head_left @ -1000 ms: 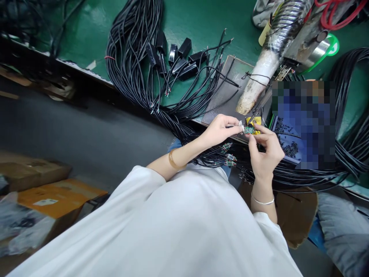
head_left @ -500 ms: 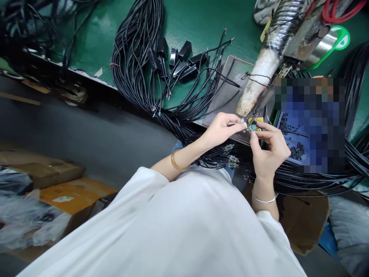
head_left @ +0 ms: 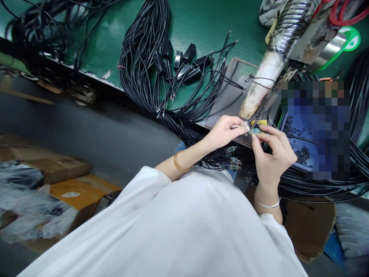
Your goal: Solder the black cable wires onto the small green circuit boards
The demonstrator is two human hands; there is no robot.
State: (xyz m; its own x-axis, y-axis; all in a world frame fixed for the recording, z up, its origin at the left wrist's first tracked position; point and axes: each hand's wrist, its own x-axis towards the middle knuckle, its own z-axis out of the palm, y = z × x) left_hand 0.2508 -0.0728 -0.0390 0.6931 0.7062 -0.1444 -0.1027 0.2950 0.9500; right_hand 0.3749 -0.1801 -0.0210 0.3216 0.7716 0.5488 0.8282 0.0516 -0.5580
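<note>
My left hand (head_left: 224, 132) and my right hand (head_left: 272, 153) meet at the front edge of the green bench (head_left: 201, 23). Both pinch a small green circuit board (head_left: 255, 131) with a silver connector on its left end. The left fingers close on the connector end, the right thumb and forefinger on the board. A thin black wire runs from the board. Just beyond it ends a wrapped nozzle (head_left: 261, 90), over a yellow piece (head_left: 258, 122). Below my hands hang several wired green boards (head_left: 233, 157).
A thick bundle of black cables (head_left: 144, 57) with black plug housings (head_left: 184, 63) lies on the bench. More cables (head_left: 317, 182) run to the right. A dark plate (head_left: 227, 96) sits under loose wire ends. Cardboard boxes (head_left: 77, 192) and plastic wrap stand on the floor at left.
The view has drifted, so everything sits slightly further right and lower. Both hands stay pinched on the small board with only small finger shifts.
</note>
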